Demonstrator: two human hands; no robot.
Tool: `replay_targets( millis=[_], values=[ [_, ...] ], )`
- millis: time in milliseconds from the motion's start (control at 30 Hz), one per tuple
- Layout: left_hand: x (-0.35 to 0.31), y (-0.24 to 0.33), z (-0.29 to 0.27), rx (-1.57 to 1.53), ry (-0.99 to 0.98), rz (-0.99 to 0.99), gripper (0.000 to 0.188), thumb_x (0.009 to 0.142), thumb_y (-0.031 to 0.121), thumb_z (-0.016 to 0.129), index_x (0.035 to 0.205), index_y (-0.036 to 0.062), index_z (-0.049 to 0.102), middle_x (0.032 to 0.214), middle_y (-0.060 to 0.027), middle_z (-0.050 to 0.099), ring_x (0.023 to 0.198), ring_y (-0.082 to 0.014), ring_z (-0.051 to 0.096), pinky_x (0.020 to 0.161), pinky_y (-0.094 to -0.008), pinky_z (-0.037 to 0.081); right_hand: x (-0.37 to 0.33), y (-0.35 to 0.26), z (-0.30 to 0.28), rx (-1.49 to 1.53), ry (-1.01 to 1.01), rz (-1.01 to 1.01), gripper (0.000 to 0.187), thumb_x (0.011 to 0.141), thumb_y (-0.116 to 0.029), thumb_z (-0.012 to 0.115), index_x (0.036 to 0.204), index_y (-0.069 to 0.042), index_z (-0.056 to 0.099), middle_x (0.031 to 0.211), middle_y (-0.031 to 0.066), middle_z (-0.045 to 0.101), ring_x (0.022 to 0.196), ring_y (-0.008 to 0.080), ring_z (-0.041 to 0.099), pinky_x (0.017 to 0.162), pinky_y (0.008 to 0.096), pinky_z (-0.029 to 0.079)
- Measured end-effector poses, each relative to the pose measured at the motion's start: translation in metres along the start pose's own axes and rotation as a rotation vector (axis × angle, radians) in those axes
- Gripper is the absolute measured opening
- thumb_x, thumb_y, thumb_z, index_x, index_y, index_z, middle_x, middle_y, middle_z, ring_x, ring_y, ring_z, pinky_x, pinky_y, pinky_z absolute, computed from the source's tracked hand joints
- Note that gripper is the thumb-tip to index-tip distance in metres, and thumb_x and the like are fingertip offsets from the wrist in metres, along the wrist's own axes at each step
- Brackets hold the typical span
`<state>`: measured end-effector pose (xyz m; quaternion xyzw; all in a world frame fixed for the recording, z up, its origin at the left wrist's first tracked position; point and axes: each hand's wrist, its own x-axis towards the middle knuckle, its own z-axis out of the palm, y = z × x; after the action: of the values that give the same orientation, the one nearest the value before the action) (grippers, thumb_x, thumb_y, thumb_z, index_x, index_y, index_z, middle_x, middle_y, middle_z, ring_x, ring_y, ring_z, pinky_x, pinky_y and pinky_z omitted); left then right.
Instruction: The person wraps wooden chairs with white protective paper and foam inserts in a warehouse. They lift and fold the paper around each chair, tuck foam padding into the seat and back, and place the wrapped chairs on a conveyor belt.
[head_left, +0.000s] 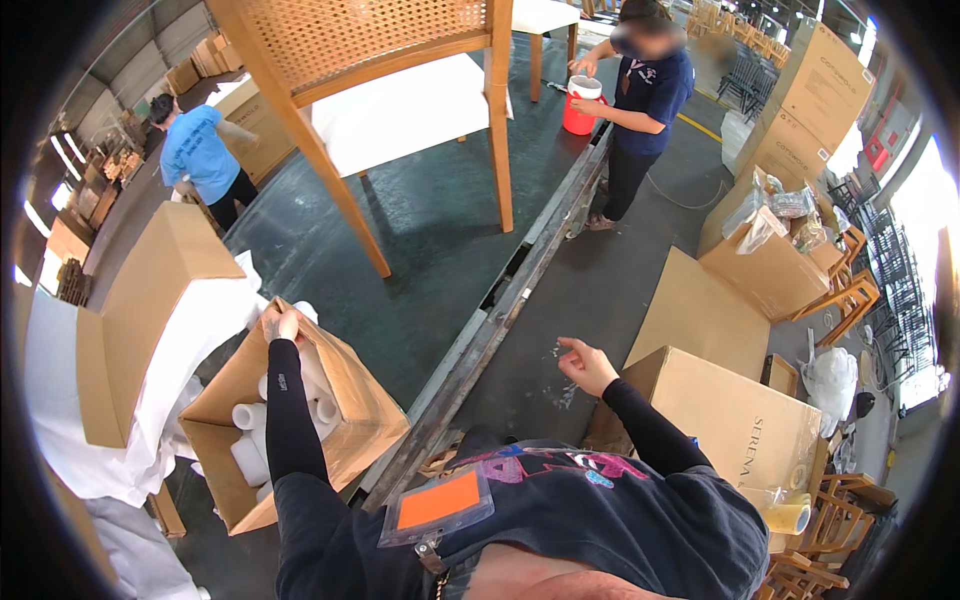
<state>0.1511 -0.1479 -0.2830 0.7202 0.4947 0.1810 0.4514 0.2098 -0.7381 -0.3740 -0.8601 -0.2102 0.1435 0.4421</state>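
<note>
Your left hand [283,324], fingers pinched on the rim of an open brown cardboard box [365,410] that held white cylinders [250,416], beside the dark green worktop [420,255], your right hand [590,367] hovered, fingers loosely parted

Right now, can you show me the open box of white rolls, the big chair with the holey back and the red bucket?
Open box [366,400]: head view, on its right-hand cardboard wall.
Big chair [400,120]: head view, on its white seat.
Red bucket [577,122]: head view, on its red side.
</note>
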Motion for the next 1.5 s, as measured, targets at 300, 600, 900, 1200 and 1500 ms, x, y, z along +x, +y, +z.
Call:
replay_targets(
  millis=[300, 600, 900, 1200, 1500],
  values=[
    [0.025, 0.022, 0.019, 0.202, -0.121, 0.198, 0.037, 0.079, 0.017, 0.068, 0.110, -0.0026, 0.061, 0.089, -0.0174, 0.069, 0.072, -0.0296, 0.071, 0.048, -0.0409, 0.057, 0.135, -0.041, -0.065, 0.122, -0.025, -0.178, 0.053, 0.092, -0.016, 0.067, 0.141, -0.007, 0.050, 0.101, 0.0143, 0.073, 0.091, 0.0241, 0.073, 0.082, 0.0342, 0.058],
    [-0.023, 0.101, -0.016, 0.870, 0.342, 0.301, 0.056, 0.093, 0.048, 0.064, 0.119, -0.0006, 0.066, 0.113, -0.0238, 0.069, 0.105, -0.0372, 0.067, 0.091, -0.0460, 0.053, 0.299, -0.053, -0.111, 0.106, -0.091, -0.252, 0.071, 0.088, -0.022, 0.075, 0.150, -0.010, 0.041, 0.121, 0.0149, 0.068, 0.106, 0.0205, 0.068, 0.090, 0.0350, 0.054],
    [-0.012, 0.212, 0.198, -0.399, 0.157, 0.560, 0.086, 0.095, 0.032, 0.070, 0.156, -0.0041, 0.021, 0.162, -0.0198, 0.022, 0.151, -0.0318, 0.021, 0.121, -0.0398, 0.018, 0.455, -0.143, -0.142, 0.333, 0.254, -0.786, 0.107, 0.075, -0.030, 0.088, 0.155, 0.000, 0.023, 0.153, 0.0181, 0.039, 0.141, 0.0295, 0.040, 0.114, 0.0443, 0.035],
    [-0.006, 0.238, 0.318, -0.706, 0.233, 0.215, 0.102, 0.094, 0.066, 0.050, 0.161, 0.0141, -0.007, 0.166, -0.0123, 0.011, 0.152, -0.0294, 0.013, 0.117, -0.0573, 0.010, 0.537, -0.177, -0.185, 0.640, -0.231, -0.938, 0.059, 0.073, -0.025, 0.083, 0.121, 0.001, 0.062, 0.104, 0.0183, 0.070, 0.097, 0.0266, 0.069, 0.084, 0.0368, 0.055],
    [0.017, 0.281, 0.369, -0.888, 0.307, 0.432, 0.076, 0.100, 0.060, 0.043, 0.153, 0.0078, 0.028, 0.150, -0.0153, 0.039, 0.137, -0.0307, 0.041, 0.115, -0.0430, 0.033, 0.555, -0.182, -0.169, 0.796, -0.230, -1.119, 0.035, 0.064, -0.027, 0.081, 0.083, -0.004, 0.064, 0.077, 0.0151, 0.066, 0.074, 0.0346, 0.067, 0.065, 0.0398, 0.052]
  ],
)
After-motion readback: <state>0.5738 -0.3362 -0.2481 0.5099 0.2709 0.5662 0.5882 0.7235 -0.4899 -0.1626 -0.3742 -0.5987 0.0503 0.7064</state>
